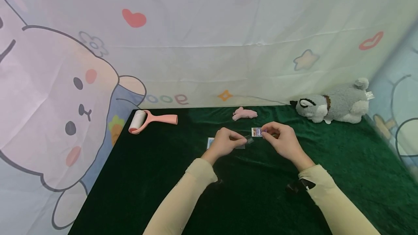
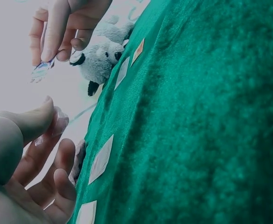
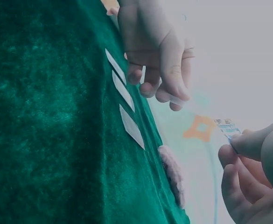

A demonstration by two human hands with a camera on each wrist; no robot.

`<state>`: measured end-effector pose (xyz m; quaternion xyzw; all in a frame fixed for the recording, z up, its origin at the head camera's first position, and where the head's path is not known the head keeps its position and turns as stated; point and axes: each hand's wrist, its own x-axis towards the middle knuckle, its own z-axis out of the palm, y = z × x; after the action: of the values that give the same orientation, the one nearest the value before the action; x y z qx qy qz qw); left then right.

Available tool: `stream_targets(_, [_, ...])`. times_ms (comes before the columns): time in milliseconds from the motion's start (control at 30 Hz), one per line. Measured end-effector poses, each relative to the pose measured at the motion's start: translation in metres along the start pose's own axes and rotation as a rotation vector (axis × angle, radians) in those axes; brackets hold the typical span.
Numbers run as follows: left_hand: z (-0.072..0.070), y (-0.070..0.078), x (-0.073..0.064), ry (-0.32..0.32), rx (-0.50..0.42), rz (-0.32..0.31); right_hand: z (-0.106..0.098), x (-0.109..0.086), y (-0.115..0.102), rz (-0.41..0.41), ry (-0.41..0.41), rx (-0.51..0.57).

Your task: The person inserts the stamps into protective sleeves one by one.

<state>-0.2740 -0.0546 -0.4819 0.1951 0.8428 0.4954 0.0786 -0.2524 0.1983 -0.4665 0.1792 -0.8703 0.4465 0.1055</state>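
My left hand (image 1: 225, 141) pinches a small clear plastic sleeve (image 2: 59, 122) between thumb and index finger, its other fingers loosely bent. To its right, my right hand (image 1: 281, 139) holds a small printed card (image 1: 256, 132) by one edge between thumb and fingertips. Card and sleeve are apart, both above the green cloth. In the head view, a pale-edged flat card (image 1: 210, 141) lies partly hidden behind my left hand, and a clear flat piece (image 1: 241, 147) shows beside it. Several flat pieces, one of them a pale piece (image 2: 101, 158), lie in a row in the left wrist view.
Dark green velvety cloth (image 1: 156, 184) covers the table. A pink lint roller (image 1: 160, 119) lies at the back left. At the back edge is a small pink plush toy (image 1: 245, 114); a grey plush dog (image 1: 339, 104) lies at the back right. A printed curtain (image 1: 209, 46) hangs behind.
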Motion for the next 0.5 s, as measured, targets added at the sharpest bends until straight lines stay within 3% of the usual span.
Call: stream_targets(500, [0.0013, 0.0010, 0.0002, 0.021, 0.022, -0.003, 0.0024, -0.0024, 0.0011, -0.057, 0.008, -0.094])
